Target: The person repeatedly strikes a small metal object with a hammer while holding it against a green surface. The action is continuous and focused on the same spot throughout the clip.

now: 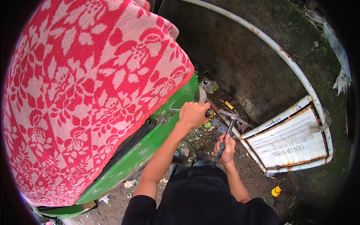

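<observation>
Okay: hammer head just right of the tool butt, contact unclear

Biggest first. Red-and-pink floral cloth fills everything up and left of the left hand. Green panel shows under its edge, just left of that hand, paint scuffed there. White sign, rust-edged, on a curved white pipe, sits right of the right hand.

Left hand: fist wrapped round a hand tool, yellow-and-black handle. Butt sticks out right of the fist, thin shaft out left toward the panel. Can't confirm tip contact. Long axis runs roughly left-right; forearm comes up from lower left.

Right hand: fingers curled round the dark grip of the hammer. Handle points up and away from the body, head crosswise above the fist, one face toward the butt. Forearm bent up from below. Left hand is the one nearer the panel.

Smallest: yellow scrap on the ground, below and right of the right hand.
</observation>
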The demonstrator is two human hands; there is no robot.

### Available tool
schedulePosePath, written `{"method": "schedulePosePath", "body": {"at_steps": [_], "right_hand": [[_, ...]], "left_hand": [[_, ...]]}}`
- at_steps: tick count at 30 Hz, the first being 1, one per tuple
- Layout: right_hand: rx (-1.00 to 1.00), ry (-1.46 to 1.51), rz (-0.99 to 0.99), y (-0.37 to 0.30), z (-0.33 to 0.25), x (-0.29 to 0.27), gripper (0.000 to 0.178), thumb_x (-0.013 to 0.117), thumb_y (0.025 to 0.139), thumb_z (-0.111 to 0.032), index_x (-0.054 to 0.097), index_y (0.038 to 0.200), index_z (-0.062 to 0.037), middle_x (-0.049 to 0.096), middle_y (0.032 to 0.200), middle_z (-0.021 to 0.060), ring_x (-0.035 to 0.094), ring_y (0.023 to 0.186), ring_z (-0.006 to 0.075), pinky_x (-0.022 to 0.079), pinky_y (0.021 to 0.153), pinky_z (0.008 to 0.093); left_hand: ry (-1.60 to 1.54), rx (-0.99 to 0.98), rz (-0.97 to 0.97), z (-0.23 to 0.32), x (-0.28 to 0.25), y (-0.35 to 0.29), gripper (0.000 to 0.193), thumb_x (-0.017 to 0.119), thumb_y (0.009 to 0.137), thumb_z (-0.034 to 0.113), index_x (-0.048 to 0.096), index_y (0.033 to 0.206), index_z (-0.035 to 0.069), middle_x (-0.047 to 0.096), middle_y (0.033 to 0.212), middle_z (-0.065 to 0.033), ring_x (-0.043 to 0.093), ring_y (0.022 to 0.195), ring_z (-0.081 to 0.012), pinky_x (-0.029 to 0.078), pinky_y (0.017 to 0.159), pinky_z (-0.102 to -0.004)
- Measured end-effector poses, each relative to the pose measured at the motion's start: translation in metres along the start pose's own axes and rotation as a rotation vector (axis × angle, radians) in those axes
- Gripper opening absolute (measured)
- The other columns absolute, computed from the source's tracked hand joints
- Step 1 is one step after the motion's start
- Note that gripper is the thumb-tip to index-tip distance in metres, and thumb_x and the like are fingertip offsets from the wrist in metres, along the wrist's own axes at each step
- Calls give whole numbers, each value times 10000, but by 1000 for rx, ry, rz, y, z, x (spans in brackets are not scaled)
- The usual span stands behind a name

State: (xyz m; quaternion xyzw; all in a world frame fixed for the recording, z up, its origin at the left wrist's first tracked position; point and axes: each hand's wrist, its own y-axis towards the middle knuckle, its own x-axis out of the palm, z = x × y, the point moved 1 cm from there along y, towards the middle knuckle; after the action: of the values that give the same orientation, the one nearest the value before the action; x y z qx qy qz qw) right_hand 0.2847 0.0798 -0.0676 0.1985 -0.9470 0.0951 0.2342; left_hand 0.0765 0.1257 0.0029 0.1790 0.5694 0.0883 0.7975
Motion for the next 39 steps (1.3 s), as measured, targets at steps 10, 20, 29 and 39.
{"method": "schedulePosePath", "body": {"at_steps": [10,20,29,39], "right_hand": [[-214,222,36,-1,-21,3,536,327,1046,-547,376,809,-69,400,538,67,393,384,151,362,359,281],[-144,96,58,11,-41,-2,519,314,1059,-519,382,802,-73,367,515,38,371,353,133,346,333,264],[-19,47,-5,15,-40,-2,511,315,1056,-532,383,805,-93,378,506,34,373,331,136,315,306,274],[155,15,-60,24,-19,3,518,327,1054,-531,415,811,-82,432,524,44,382,320,144,333,314,286]], "left_hand": [[-27,-10,54,-4,-5,-1,201,744,615,201,605,734,119,650,672,-72,646,603,-299,494,517,-431],[-4,-50,-2,-3,-4,3,193,730,634,199,615,759,107,665,693,-97,667,630,-324,519,544,-453],[3,-74,20,-3,-1,3,185,725,632,195,618,758,111,673,696,-93,668,628,-324,523,545,-447],[11,-125,16,-5,1,8,192,724,640,201,630,775,102,675,716,-103,668,641,-335,524,566,-455]]}}
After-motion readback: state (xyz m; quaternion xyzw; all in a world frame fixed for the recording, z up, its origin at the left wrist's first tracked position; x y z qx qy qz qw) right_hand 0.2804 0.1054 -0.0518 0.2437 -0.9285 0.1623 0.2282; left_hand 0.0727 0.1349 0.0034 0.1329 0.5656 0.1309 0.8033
